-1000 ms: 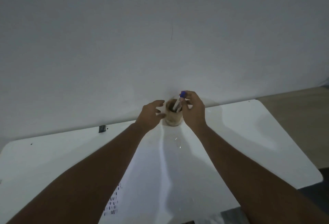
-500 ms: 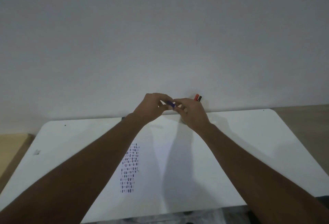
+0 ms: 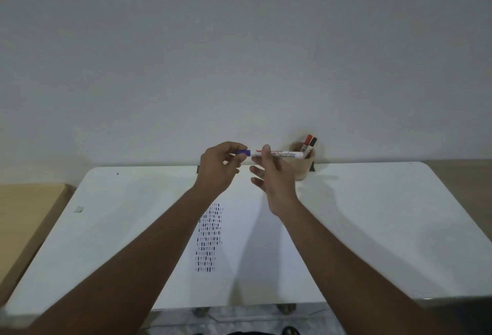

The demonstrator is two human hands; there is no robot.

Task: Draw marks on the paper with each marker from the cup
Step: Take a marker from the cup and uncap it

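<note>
A white marker [image 3: 286, 154] with a blue cap [image 3: 244, 152] is held level in the air above the far edge of the table. My left hand [image 3: 221, 172] pinches the blue cap end. My right hand [image 3: 274, 174] pinches the barrel between thumb and forefinger, its other fingers spread. I cannot tell whether the cap is still seated. Behind my right hand stands a tan cup [image 3: 303, 168] holding a red marker [image 3: 307, 141] and a black marker [image 3: 312, 143]. The white paper [image 3: 253, 254] lies below my hands, with several rows of short marks [image 3: 209, 238] on its left part.
The white table [image 3: 119, 228] stands against a plain grey wall [image 3: 239, 54]. A lower wooden surface [image 3: 26, 214] adjoins the table on the left. A small dark clip [image 3: 197, 169] sits at the table's far edge beside my left hand.
My right hand drew the blue-capped marker out of the cup and brought it toward me. My left hand left the cup and closed on the cap. The view tilted down, showing more paper.
</note>
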